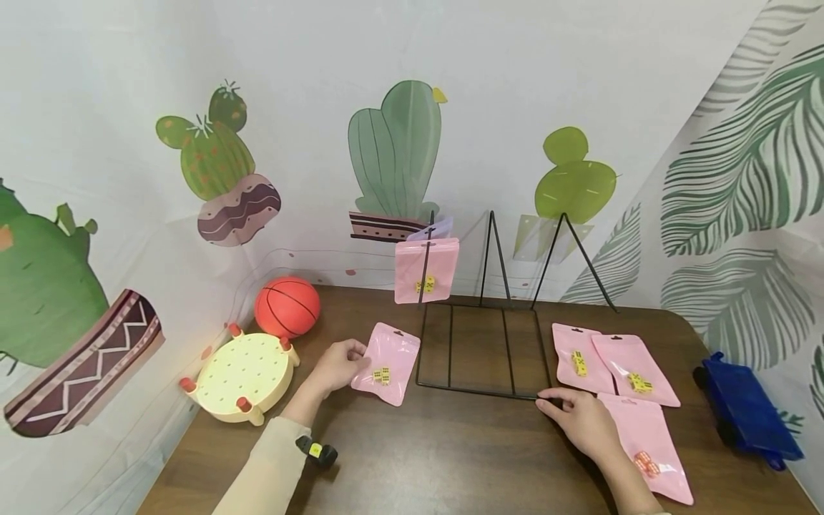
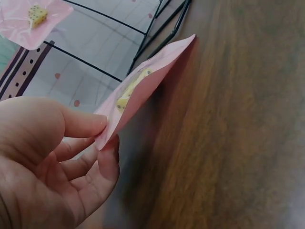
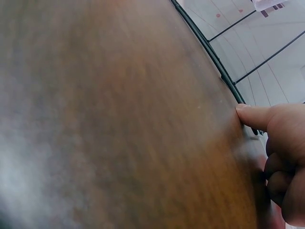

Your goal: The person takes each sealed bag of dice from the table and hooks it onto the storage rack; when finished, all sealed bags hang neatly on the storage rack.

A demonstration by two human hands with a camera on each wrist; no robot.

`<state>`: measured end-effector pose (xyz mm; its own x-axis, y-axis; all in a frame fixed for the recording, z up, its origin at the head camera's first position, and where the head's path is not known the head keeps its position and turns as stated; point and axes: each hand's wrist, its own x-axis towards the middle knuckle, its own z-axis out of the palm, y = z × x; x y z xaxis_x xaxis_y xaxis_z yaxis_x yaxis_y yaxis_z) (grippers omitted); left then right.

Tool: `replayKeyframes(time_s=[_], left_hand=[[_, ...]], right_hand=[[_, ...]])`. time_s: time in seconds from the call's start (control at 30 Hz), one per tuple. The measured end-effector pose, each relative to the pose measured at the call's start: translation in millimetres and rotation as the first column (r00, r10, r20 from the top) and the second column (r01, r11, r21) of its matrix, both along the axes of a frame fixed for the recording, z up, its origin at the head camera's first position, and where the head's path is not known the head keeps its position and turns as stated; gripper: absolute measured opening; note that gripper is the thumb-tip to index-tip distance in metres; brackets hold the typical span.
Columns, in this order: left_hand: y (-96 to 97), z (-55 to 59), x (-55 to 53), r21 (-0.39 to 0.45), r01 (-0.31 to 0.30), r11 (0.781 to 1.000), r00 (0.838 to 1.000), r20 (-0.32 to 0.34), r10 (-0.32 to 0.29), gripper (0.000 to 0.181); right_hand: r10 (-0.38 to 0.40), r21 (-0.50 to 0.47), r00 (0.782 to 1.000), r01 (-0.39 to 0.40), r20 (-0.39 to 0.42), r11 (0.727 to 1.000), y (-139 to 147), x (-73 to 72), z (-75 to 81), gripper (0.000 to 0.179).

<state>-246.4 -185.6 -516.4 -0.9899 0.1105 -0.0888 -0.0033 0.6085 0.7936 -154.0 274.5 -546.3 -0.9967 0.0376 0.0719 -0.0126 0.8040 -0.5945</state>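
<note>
Thumb and fingers of my left hand [image 1: 337, 366] pinch the left edge of a pink zip bag [image 1: 400, 349] with yellow dice [image 1: 383, 376] inside. In the left wrist view this pink bag [image 2: 143, 88] tilts up over the tabletop. A black wire rack [image 1: 479, 390] stands to the bag's right. My right hand [image 1: 582, 420] grips the rack's front right corner, and the right wrist view shows the thumb [image 3: 252, 116] on its dark bar. On the rack's left prong hangs another pink bag [image 1: 412, 290] with yellow dice, a purple bag [image 1: 441, 228] behind it.
Right of the rack lie three pink bags: one with yellow dice [image 1: 569, 336], a second with yellow dice [image 1: 659, 372], and one with red dice [image 1: 650, 422] beside my right hand. A blue cart [image 1: 749, 404] stands far right. Left are a yellow stool [image 1: 241, 372] and a red ball [image 1: 287, 306].
</note>
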Motion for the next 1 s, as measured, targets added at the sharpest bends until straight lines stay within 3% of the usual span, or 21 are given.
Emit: replayKeyframes(time_s=[0.17,0.43,0.6,0.8,1.0], left_hand=[[-0.8,7.0,9.0,0.027,0.029,0.999,1.000,-0.013,-0.028,0.008],[1.3,15.1,23.2,0.023,0.109,0.994,0.982,-0.156,-0.104,0.009],[10.1,22.3,33.7,0.037,0.192,0.981,0.950,-0.257,-0.176,0.013],[30.3,28.7,44.9,0.100,0.275,0.956,0.916,-0.329,-0.230,0.012],[58.6,30.6,51.4,0.231,0.351,0.907,0.877,-0.421,-0.232,0.007]], right_hand=[[0.001,0.001,1.000,-0.001,-0.003,1.000,0.1,-0.2,0.2,0.025],[0.002,0.004,1.000,-0.001,-0.017,1.000,0.8,0.8,1.5,0.024],[0.003,0.005,1.000,-0.003,-0.019,1.000,1.3,1.3,1.7,0.024],[0.009,0.005,1.000,-0.008,-0.023,1.000,0.7,1.2,0.6,0.024],[0.005,0.007,0.999,-0.005,-0.034,1.000,-0.5,0.9,-0.7,0.023]])
